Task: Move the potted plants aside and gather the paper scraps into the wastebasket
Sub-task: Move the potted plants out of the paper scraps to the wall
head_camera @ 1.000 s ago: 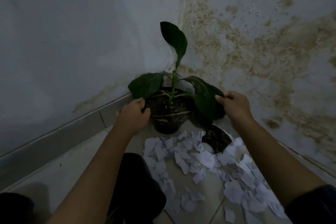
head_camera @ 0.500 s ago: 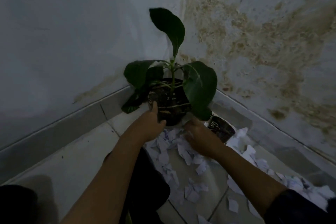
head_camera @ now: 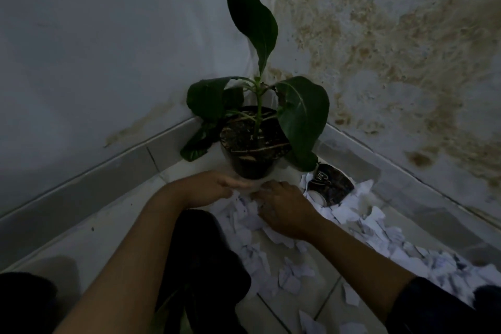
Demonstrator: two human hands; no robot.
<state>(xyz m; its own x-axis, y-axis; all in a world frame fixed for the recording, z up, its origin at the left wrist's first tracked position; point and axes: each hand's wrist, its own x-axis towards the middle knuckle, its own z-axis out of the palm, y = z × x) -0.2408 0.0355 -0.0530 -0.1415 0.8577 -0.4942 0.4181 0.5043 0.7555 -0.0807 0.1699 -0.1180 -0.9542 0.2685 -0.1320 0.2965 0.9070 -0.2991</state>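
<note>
A potted plant (head_camera: 254, 144) with broad dark leaves, in a black pot, stands in the corner of the tiled floor. White paper scraps (head_camera: 379, 230) lie strewn in front of it and off to the right. My left hand (head_camera: 214, 187) reaches to the foot of the pot with its fingers stretched out and blurred. Beside it, my right hand (head_camera: 284, 205) lies palm down on the scraps just below the pot. Its fingertips are buried in the paper. A dark printed cup-like container (head_camera: 332, 187) lies on its side among the scraps, right of the pot.
Two stained walls (head_camera: 393, 62) meet behind the plant, with a grey skirting (head_camera: 108, 171) along the floor. My dark-clothed knee (head_camera: 206, 266) fills the lower middle. Bare floor tiles (head_camera: 95, 230) lie to the left.
Both hands have left the pot's rim and leaves and dropped to its foot. The right hand came in from the right onto the scraps. The pot now stands further back in the corner.
</note>
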